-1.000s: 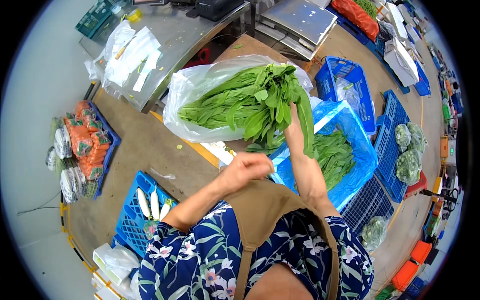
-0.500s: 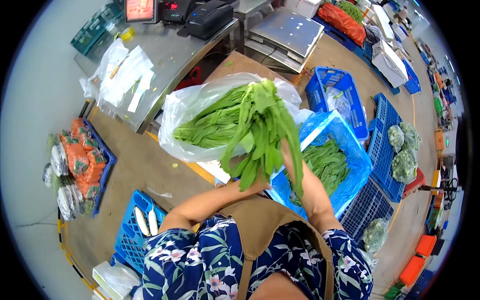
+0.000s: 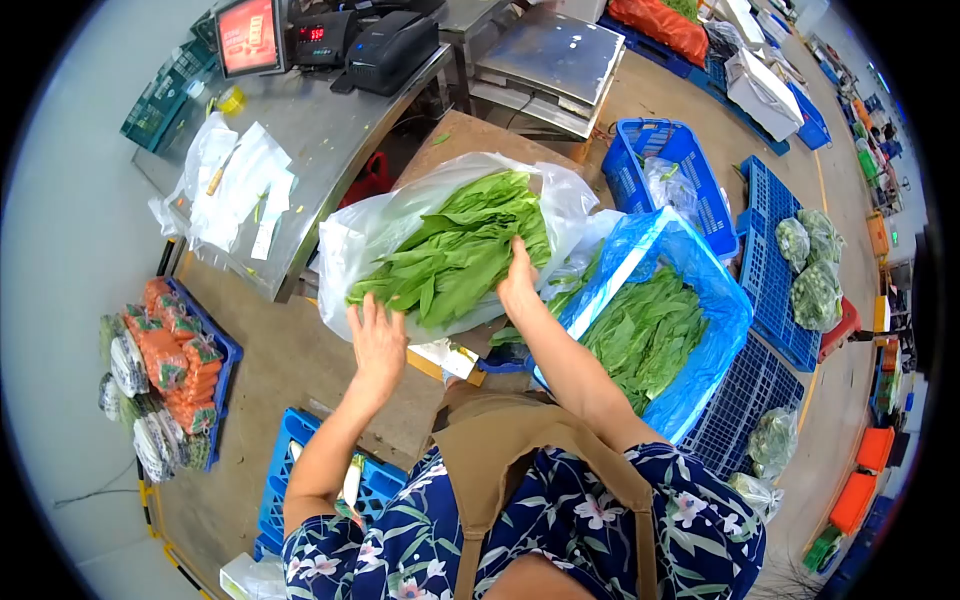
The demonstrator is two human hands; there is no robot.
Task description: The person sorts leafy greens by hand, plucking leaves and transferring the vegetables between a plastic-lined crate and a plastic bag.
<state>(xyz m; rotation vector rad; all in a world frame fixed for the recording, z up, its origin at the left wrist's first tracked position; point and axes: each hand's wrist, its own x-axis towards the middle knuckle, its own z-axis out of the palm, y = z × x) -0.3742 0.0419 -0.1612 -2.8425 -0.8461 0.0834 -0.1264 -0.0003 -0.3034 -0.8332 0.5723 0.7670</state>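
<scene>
A heap of long-leaved green vegetables [image 3: 450, 250] lies in a clear plastic bag [image 3: 345, 240], spread wide on a brown board. My left hand [image 3: 380, 342] rests at the near-left edge of the leaves, fingers spread. At their right edge is my right hand [image 3: 518, 280], thumb and fingers apart against the leaves, some fingers partly hidden. Close to my right forearm stands a crate lined with blue plastic [image 3: 715, 300], with more of the same greens [image 3: 650, 335] inside.
A steel table [image 3: 330, 150] at left carries white bags, a screen and a printer. A platform scale [image 3: 550, 60] stands behind. Blue crates [image 3: 675, 150] and pallets are at right. Bagged carrots [image 3: 180, 350] sit at far left; a blue crate with white radishes [image 3: 275, 480] is near my left elbow.
The bunch of greens that was lifted in my hands now lies on the heap in the bag. My hands have parted to either side, the left moving left.
</scene>
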